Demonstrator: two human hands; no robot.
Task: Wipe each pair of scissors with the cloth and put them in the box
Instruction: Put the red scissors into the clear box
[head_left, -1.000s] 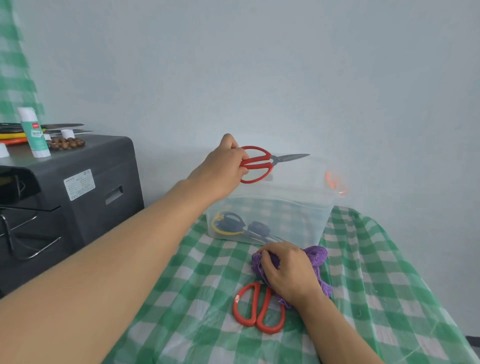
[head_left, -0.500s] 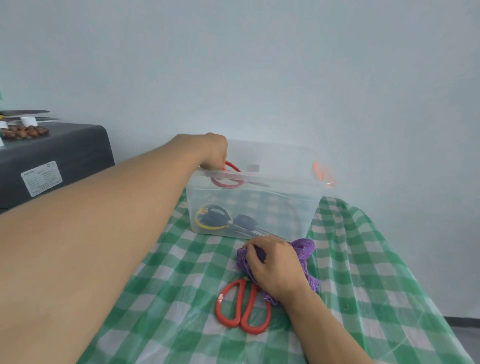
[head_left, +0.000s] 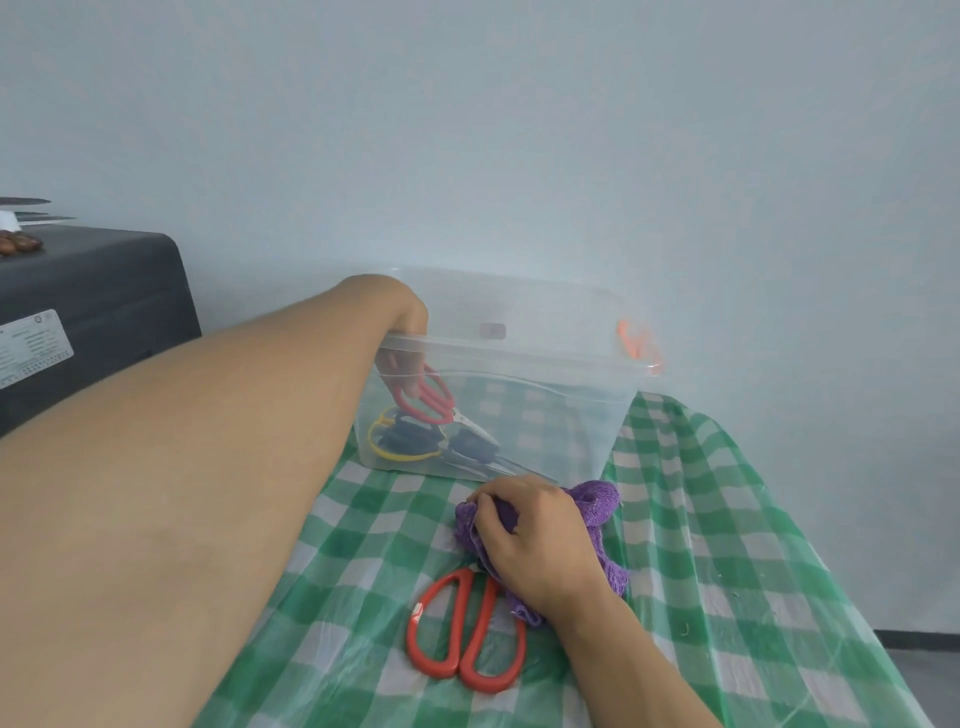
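Green-and-white checked plastic sheeting (head_left: 727, 519) covers the table, glossy and slightly creased, under a plain pale wall; at the far left stands a dark grey cabinet (head_left: 98, 291) with a white label and a few small things on top (too cropped to name). The left hand (head_left: 402, 364) reaches down inside the clear plastic box (head_left: 545, 415), its fingers curled round the handles of red-handled scissors (head_left: 428, 400), whose blades slant down and to the right towards the box floor. Beneath them lie yellow-rimmed dark scissors (head_left: 400, 441) and another dark pair (head_left: 475, 447), blades running right along the bottom. The box is thin-walled, rectangular, with an orange latch (head_left: 636, 343) at its right end. In front of it the right hand (head_left: 535, 535) clutches a fuzzy purple cloth (head_left: 597, 504) against the table. Just left of that wrist lie large red scissors (head_left: 465, 631), loops towards the camera, long axis running away, blades hidden under the cloth.
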